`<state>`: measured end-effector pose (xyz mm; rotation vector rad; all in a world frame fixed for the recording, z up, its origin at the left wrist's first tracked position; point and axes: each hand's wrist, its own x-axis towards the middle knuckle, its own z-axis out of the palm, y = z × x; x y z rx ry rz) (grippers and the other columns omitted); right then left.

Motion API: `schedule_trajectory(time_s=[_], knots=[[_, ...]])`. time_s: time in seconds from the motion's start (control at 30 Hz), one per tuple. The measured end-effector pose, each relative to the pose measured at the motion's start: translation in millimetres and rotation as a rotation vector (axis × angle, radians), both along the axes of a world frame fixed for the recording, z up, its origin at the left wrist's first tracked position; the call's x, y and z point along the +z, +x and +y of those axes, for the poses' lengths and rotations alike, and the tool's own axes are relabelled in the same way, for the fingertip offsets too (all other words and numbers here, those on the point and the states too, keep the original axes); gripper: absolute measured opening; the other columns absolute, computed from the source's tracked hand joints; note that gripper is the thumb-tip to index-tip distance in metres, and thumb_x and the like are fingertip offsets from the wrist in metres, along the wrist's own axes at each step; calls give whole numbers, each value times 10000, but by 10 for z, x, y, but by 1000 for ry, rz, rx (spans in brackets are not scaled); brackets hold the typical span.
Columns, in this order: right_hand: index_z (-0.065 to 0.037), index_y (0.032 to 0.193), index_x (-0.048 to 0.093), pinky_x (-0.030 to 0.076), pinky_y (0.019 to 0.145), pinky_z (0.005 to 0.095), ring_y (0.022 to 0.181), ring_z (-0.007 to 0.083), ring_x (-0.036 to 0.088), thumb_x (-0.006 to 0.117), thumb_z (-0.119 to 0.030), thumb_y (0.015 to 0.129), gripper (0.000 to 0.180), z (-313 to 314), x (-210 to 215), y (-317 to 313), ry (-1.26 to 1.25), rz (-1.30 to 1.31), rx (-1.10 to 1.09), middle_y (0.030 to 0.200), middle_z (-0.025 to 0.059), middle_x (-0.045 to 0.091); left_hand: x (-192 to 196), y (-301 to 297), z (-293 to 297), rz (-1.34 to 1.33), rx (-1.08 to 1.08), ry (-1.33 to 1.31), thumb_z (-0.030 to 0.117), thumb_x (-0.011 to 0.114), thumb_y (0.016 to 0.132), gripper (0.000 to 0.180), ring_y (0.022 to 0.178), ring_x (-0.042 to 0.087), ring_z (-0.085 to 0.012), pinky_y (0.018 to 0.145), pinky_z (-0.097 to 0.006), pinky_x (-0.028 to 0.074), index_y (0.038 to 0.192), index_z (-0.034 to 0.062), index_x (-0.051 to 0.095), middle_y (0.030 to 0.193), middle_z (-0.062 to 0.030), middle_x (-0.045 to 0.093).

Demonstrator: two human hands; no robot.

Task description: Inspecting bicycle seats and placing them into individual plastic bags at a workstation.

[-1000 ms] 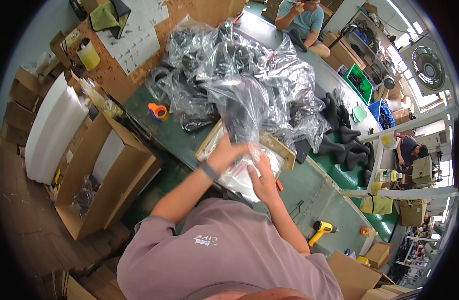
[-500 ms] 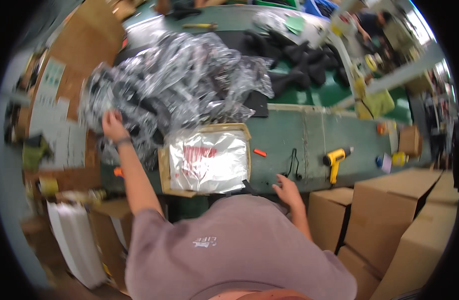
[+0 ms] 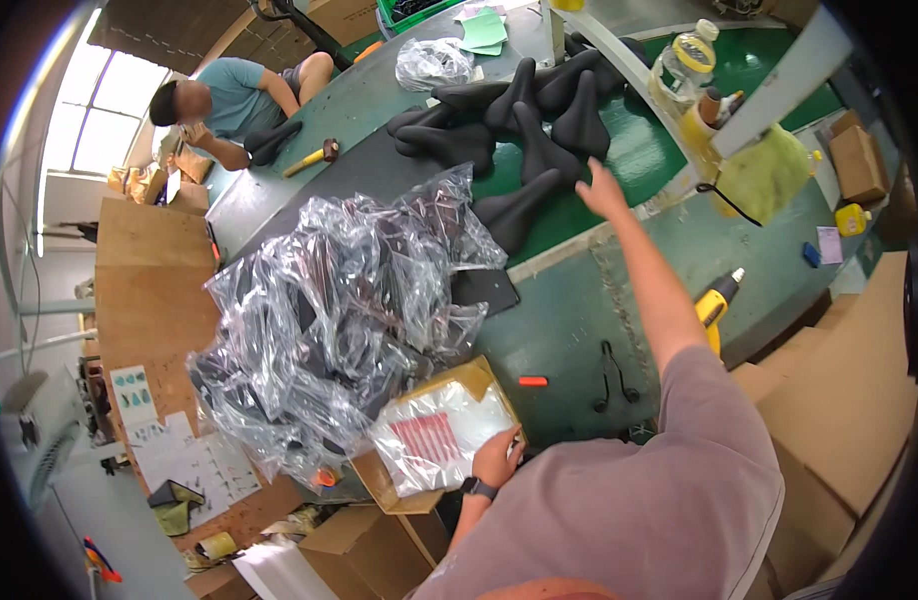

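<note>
My right hand [image 3: 601,190] is stretched far out over the green table, fingers apart, at the near edge of a heap of black bicycle saddles [image 3: 524,125]; it holds nothing. My left hand [image 3: 494,458] stays close to my body, fingers curled on the near corner of a clear plastic bag [image 3: 439,435] with red print. That bag lies in a shallow cardboard tray [image 3: 471,380]. A big pile of saddles wrapped in crinkled clear plastic [image 3: 344,310] lies just left of the tray.
A yellow power drill [image 3: 717,300], black pliers [image 3: 611,375] and an orange marker [image 3: 532,381] lie on the green table [image 3: 569,310]. Cardboard boxes [image 3: 849,390] stand at my right. Another person [image 3: 234,95] sits at the far left, with a hammer [image 3: 314,157] nearby.
My view has swung round. My right hand has gone from the table's near edge out to the black saddles. My left hand has left the wrapped pile and come back to the bag.
</note>
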<state>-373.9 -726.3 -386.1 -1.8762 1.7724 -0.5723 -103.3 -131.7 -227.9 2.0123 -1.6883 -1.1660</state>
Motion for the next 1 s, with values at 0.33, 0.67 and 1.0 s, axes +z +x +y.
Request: schedule_trajectory(time_s=[0.33, 0.67, 1.0], knots=[[-38, 1726, 356, 446, 1260, 541, 1501, 477, 556, 866, -782, 766, 1317, -1673, -572, 86, 219, 29, -312, 1640, 302, 555, 321, -178, -950, -6, 159, 74, 178, 779, 1031, 382, 1164, 781, -354, 983, -418, 618, 1403, 97, 748, 1262, -142, 818], [17, 1595, 577, 549, 1119, 499, 1295, 459, 714, 938, -544, 769, 1062, 372, 51, -817, 144, -158, -37, 1347, 288, 748, -982, -273, -4891, -461, -85, -488, 308, 954, 793, 1220, 1642, 360, -435, 1356, -551, 297, 1757, 0, 273, 1770, -262, 364], [24, 1581, 563, 562, 1083, 489, 1252, 430, 706, 852, -334, 939, 789, -1455, 506, -44, -15, -26, 307, 1346, 268, 733, -1078, -403, -4781, -230, -489, -150, 194, 946, 711, 708, 1110, 705, -414, 977, -516, 593, 1368, 83, 706, 1149, -175, 713]])
